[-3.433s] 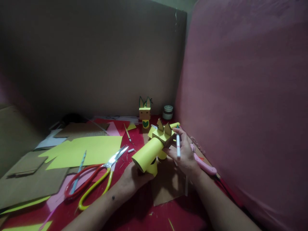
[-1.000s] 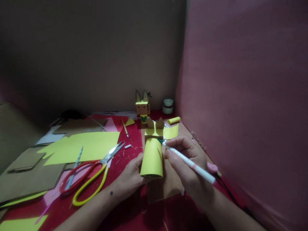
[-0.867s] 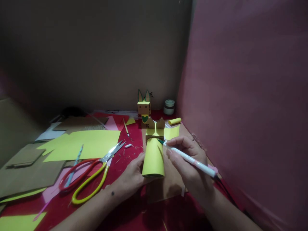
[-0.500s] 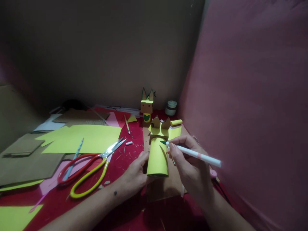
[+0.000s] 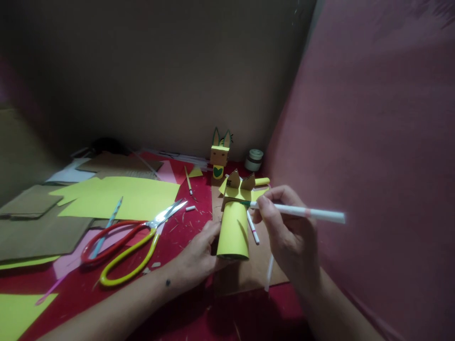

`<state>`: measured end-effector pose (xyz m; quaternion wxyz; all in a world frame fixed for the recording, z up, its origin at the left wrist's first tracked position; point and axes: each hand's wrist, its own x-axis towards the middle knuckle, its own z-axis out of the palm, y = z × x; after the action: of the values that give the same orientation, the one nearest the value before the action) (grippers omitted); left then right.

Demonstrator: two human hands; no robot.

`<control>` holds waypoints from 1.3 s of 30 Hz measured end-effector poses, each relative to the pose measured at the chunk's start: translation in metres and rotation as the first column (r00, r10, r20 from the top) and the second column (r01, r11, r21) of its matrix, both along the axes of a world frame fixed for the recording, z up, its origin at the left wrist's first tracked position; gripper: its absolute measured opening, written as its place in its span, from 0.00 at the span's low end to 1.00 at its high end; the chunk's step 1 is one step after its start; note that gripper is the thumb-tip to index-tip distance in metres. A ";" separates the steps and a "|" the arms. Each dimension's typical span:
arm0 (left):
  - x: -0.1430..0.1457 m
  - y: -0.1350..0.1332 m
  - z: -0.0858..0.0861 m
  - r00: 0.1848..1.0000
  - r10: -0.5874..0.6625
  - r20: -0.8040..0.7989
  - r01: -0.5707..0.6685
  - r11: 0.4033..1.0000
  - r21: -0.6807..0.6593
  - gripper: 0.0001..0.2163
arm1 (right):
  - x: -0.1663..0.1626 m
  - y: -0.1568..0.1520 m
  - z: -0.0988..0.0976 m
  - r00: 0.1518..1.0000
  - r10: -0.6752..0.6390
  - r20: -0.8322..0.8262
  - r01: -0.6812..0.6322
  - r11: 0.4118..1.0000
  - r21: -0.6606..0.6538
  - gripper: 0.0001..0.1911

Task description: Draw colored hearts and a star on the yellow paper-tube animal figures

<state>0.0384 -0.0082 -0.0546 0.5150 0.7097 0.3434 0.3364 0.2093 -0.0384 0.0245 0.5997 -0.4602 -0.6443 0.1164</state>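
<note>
Right hand pinching the white marker, I wrap my left hand around the 9 o'clock side of the paper figure, at my 12 o'clock over cardboard. The green tip is at its tube's 1 o'clock, contact unclear. Head, tube and ears look joined; green ear edging seems undone, judging by the decorated figure beyond at 12 o'clock.

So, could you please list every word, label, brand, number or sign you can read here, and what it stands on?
Readable words, labels, brands or numbers: none.
Brown cardboard sheet: faint print, too blurred to read.
Held yellow paper figure, by the ears: dark marks, too small to read.
Standing eared figure: a green heart, no letters.
</note>
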 end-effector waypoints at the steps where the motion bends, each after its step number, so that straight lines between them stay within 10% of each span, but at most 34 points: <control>1: -0.001 0.000 0.001 1.000 0.003 0.001 -0.003 1.000 0.001 0.23 | 0.000 0.000 0.003 1.000 -0.005 -0.003 0.005 1.000 0.003 0.09; 11: -0.006 0.005 -0.012 1.000 -0.008 -0.010 0.008 0.999 0.040 0.35 | 0.009 0.002 -0.008 0.996 0.071 -0.053 -0.072 0.997 -0.023 0.02; 39: 0.014 0.003 -0.027 0.989 0.028 0.148 -0.039 0.997 0.074 0.24 | 0.005 0.007 -0.039 0.994 -0.064 0.088 0.066 0.998 -0.015 0.05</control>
<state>0.0525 -0.0050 -0.0811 0.5056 0.6962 0.3034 0.4093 0.2146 -0.0319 -0.0141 0.5704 -0.4908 -0.6534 0.0825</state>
